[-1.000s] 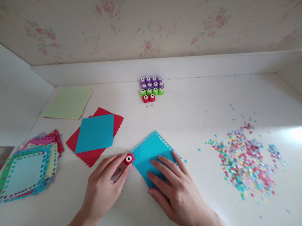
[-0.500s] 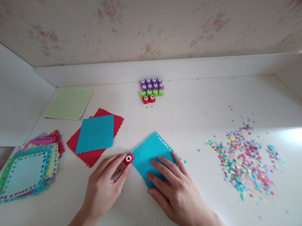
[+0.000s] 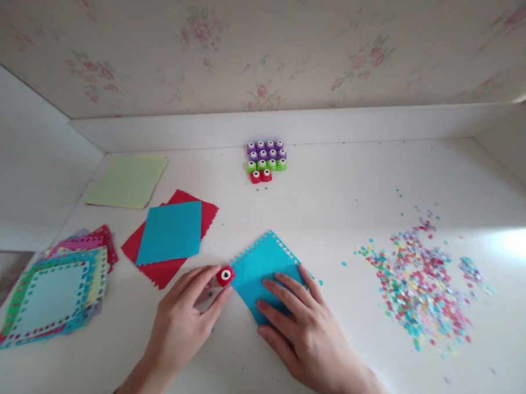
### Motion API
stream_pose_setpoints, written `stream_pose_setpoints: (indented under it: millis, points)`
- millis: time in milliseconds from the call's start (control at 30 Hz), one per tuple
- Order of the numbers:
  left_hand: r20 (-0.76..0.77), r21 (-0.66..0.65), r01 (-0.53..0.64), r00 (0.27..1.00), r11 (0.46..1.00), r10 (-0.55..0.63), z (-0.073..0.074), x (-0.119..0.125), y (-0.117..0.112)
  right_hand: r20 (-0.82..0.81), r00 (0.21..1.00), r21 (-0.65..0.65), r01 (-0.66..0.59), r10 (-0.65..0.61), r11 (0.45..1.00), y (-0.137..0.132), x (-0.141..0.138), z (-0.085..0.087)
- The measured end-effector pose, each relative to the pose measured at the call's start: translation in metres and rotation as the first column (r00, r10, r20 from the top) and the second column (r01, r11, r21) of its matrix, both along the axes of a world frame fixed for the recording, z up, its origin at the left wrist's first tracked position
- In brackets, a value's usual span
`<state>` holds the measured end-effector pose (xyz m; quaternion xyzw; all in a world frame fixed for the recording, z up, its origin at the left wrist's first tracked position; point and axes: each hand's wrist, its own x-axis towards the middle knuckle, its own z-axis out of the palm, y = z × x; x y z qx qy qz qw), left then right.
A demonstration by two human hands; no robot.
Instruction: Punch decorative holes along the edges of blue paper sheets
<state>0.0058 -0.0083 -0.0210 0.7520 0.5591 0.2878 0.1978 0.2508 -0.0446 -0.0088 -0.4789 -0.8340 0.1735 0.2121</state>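
Between the thumb and fingers of my left hand (image 3: 190, 310) is a red paper punch (image 3: 225, 275) with a white button bearing a dark heart. It sits at the left corner of a blue paper sheet (image 3: 264, 272). Rows of small punched holes run along the sheet's two upper edges. My right hand (image 3: 303, 323) lies spread on the sheet's lower right part, its fingers apart and covering some of it. Whether the punch's slot grips the paper edge is hard to see.
Several purple, green and red punches (image 3: 267, 161) stand in rows at the back. Blue paper (image 3: 172, 233) lies on red sheets (image 3: 155, 273) at left, near pale yellow paper (image 3: 126, 180) and a stack of punched sheets (image 3: 51, 298). Confetti (image 3: 420, 279) is heaped at right.
The red punch has turned slightly at the sheet's left corner, and my left fingers have shifted a little. My right hand stays in place. The whole view has moved slightly.
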Motion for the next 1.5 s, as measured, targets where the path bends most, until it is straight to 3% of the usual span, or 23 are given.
stream_pose_setpoints:
  millis: [233, 400, 767, 967, 1167, 1500]
  points:
    - [0.105, -0.240, -0.055, 0.991, 0.969, 0.082, 0.021, 0.005, 0.016, 0.003, 1.000, -0.015, 0.003, -0.003, 1.000, -0.002, 0.000, 0.001]
    - [0.075, -0.356, -0.035, 0.995, 0.934, 0.066, 0.023, 0.009, 0.029, -0.006, 1.000, 0.002, 0.008, -0.007, 1.000, -0.004, -0.001, 0.002]
    - [-0.025, -0.355, -0.033, 0.999, 0.934, 0.026, 0.025, 0.014, 0.031, -0.022, 1.000, 0.040, 0.019, -0.018, 0.999, -0.009, -0.001, 0.001]
    - [-0.141, -0.409, 0.022, 0.986, 0.912, -0.087, 0.022, 0.017, 0.044, -0.050, 0.998, 0.042, 0.039, -0.037, 0.998, -0.012, -0.003, -0.002]
    - [-0.137, -0.432, 0.068, 0.981, 0.899, -0.140, 0.024, 0.019, 0.050, -0.075, 0.996, 0.066, 0.060, -0.055, 0.996, -0.014, -0.004, -0.001]
    - [-0.095, -0.396, 0.106, 0.983, 0.912, -0.156, 0.030, 0.014, 0.042, -0.053, 0.998, 0.085, 0.036, -0.032, 0.996, -0.014, -0.003, -0.003]
